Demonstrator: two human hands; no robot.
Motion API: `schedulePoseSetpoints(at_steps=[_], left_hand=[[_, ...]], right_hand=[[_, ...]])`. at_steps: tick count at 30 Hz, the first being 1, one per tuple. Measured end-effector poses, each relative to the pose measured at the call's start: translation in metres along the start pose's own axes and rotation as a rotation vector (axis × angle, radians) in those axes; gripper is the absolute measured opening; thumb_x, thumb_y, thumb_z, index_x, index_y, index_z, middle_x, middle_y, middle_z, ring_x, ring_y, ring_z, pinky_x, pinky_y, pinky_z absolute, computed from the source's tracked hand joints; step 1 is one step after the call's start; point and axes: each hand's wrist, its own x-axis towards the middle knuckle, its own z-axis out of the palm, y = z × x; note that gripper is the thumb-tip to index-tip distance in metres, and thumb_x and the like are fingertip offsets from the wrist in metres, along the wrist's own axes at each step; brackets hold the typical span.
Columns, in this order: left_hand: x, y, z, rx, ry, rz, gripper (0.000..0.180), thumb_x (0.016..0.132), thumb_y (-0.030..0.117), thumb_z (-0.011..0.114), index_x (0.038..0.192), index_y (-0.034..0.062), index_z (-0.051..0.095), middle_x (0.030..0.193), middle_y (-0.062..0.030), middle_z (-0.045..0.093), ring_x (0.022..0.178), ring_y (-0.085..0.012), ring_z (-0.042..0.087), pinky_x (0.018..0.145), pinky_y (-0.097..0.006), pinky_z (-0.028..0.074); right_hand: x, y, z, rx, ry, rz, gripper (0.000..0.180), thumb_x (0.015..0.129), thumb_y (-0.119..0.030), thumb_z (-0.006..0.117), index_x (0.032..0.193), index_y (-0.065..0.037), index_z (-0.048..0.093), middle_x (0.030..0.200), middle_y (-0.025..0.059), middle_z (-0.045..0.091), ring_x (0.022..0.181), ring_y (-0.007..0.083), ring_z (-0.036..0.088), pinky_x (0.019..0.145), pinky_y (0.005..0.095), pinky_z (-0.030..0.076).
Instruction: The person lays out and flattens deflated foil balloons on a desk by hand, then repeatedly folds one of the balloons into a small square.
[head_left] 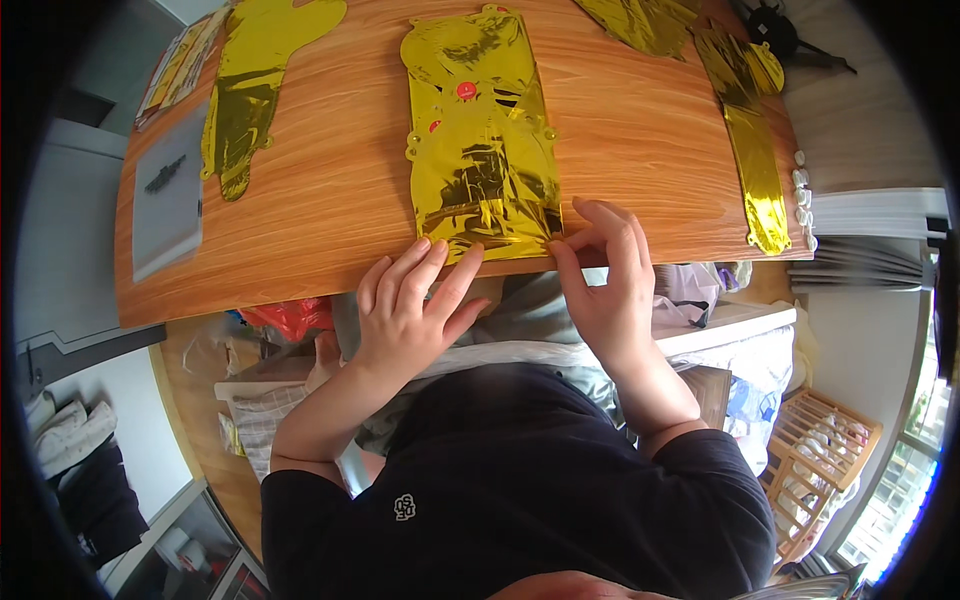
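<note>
Foil [487, 165] lies just ahead of the left hand [402, 318], fingers kinda spread on its near edge, and the right hand [612, 300], thumb by the corner (can't tell if it's pinching), long axis running away from both, neither really nearer.

Two hands [400, 318], perhaps four gold foils [487, 150]

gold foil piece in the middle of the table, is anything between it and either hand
Nothing visible stands between: the left hand has fingertips at the near edge of the gold foil piece, and the right hand is at its near right corner.
</note>
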Motion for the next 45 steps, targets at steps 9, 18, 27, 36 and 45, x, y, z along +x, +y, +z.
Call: schedulePoseSetpoints(at_steps=[9,18,27,36,45], left_hand=[[-0.001,-0.001,-0.001,-0.009,-0.004,0.006,0.057,0.088,0.045,0.078,0.138,0.0220,0.066,0.135,-0.0059,0.050,0.129,-0.0242,0.052,0.105,-0.045,0.039],[0.006,0.003,-0.018,-0.165,-0.087,-0.080,0.061,0.086,0.045,0.078,0.139,0.0197,0.065,0.135,-0.0069,0.053,0.129,-0.0277,0.053,0.106,-0.049,0.039],[0.015,-0.003,-0.035,-0.348,-0.066,-0.151,0.058,0.091,0.030,0.074,0.141,0.0064,0.056,0.134,-0.0121,0.060,0.125,-0.0296,0.059,0.106,-0.046,0.043],[0.023,-0.063,-0.063,-0.319,-0.161,-0.055,0.034,0.088,0.022,0.076,0.120,0.0115,0.072,0.134,-0.0075,0.065,0.125,-0.0288,0.061,0.109,-0.046,0.045],[0.033,-0.089,-0.063,-0.285,-0.253,0.240,0.043,0.084,0.035,0.078,0.123,0.0184,0.072,0.136,-0.0005,0.063,0.126,-0.0222,0.059,0.106,-0.044,0.048]], right_hand=[[0.009,-0.014,-0.008,-0.035,-0.074,0.144,0.050,0.087,0.011,0.069,0.134,-0.002,0.056,0.112,0.0117,0.059,0.079,0.0150,0.057,0.072,0.0266,0.056],[0.035,-0.018,-0.016,-0.285,-0.138,-0.195,0.047,0.088,0.011,0.062,0.132,-0.004,0.061,0.126,0.0159,0.061,0.091,0.0274,0.063,0.084,0.0363,0.053],[0.067,-0.003,0.017,-0.384,-0.715,-0.433,0.058,0.105,-0.038,0.053,0.158,-0.014,0.043,0.165,0.0096,0.037,0.155,0.0328,0.029,0.125,0.0525,0.024],[0.066,-0.007,0.018,-0.442,-0.698,-0.422,0.055,0.107,-0.039,0.049,0.157,-0.015,0.044,0.165,0.0080,0.039,0.155,0.0317,0.030,0.127,0.0486,0.021],[0.065,-0.006,0.020,-0.449,-0.690,-0.425,0.055,0.107,-0.037,0.050,0.157,-0.016,0.044,0.165,0.0070,0.039,0.155,0.0312,0.030,0.127,0.0486,0.021]])
